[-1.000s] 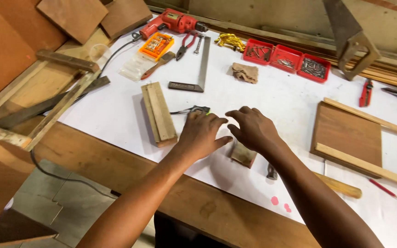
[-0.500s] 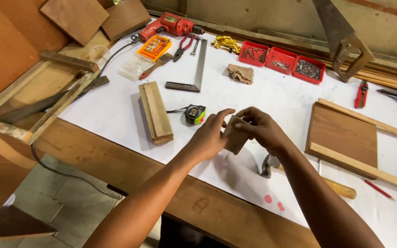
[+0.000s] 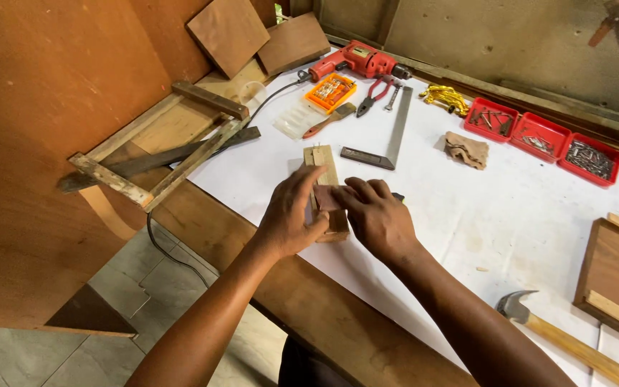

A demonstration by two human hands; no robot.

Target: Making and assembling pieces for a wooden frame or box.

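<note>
Wood, pale: a small flat offcut sat pinched between left hand and right hand, over a long pale wooden block on the white-papered table. Fingers closed on its edges, apparently. Light, stiff, unlikely to slip; best held by its edges.

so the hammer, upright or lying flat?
Lying flat. The hammer rests on its side on the white sheet, clear of both hands.
</note>
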